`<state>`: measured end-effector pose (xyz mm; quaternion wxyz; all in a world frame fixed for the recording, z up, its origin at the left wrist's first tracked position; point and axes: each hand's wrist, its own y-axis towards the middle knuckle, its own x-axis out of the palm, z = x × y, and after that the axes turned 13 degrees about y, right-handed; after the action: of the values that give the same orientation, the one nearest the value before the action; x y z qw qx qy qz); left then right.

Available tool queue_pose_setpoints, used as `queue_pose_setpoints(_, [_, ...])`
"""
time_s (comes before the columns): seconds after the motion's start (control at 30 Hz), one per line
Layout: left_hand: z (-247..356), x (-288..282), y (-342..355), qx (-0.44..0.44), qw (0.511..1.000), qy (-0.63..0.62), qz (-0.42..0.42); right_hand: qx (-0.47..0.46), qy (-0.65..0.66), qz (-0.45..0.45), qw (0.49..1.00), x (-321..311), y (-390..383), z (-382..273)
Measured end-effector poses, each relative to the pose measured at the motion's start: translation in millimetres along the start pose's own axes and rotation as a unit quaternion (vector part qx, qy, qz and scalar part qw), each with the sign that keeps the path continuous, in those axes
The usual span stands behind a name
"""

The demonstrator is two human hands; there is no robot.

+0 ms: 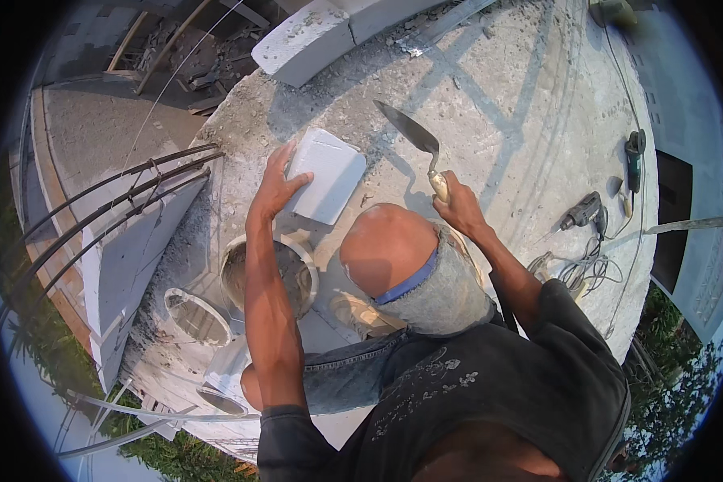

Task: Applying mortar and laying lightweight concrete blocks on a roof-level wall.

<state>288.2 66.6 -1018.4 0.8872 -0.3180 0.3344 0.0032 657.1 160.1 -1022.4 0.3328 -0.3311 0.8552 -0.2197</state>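
Observation:
A white lightweight block (326,178) stands on the dusty concrete floor in front of me. My left hand (277,183) lies against its left side, thumb over the near edge and fingers along the far edge. In my right hand (460,202) is a pointing trowel (414,132), gripped by its pale handle, its pointed metal blade aimed up and to the left. The blade is apart from the block. Below my left forearm a round bucket (304,277) holds grey mortar, partly hidden by the arm.
A row of white blocks (305,40) runs along the far edge. Bent steel bars (128,193) stick out at the left. An oval container (198,316) lies beside the bucket. To the right are a drill (584,210), an angle grinder (635,161) and coiled cables (584,269).

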Motion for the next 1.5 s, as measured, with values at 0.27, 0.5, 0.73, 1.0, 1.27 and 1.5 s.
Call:
queue_pose_setpoints(0.27, [45.2,77.6,-37.9,-0.101,0.953,0.243,0.147,-0.103,0.080,-0.001,0.991,17.5,-0.2,-11.5])
queue_pose_setpoints(0.5, [33.2,99.5,-26.6,-0.095,0.907,0.370,0.177,0.001,0.104,-0.092,0.990,25.0,3.0,-29.7])
queue_pose_setpoints(0.73, [54.3,133.1,-26.5,-0.308,0.896,0.034,0.317,0.006,0.087,-0.145,0.986,33.8,8.2,-25.5])
queue_pose_setpoints(1.0, [34.0,131.9,-17.7,-0.361,0.793,-0.278,0.405,-0.040,0.022,-0.208,0.977,27.9,14.5,-29.9])
queue_pose_setpoints(1.27, [65.9,48.6,-49.3,-0.326,0.889,0.058,0.315,-0.105,-0.054,-0.230,0.966,-9.2,33.7,-59.9])
queue_pose_setpoints(1.5, [24.1,37.2,-40.8,-0.122,0.934,0.249,0.227,-0.096,0.023,-0.225,0.969,23.5,53.3,-71.5])
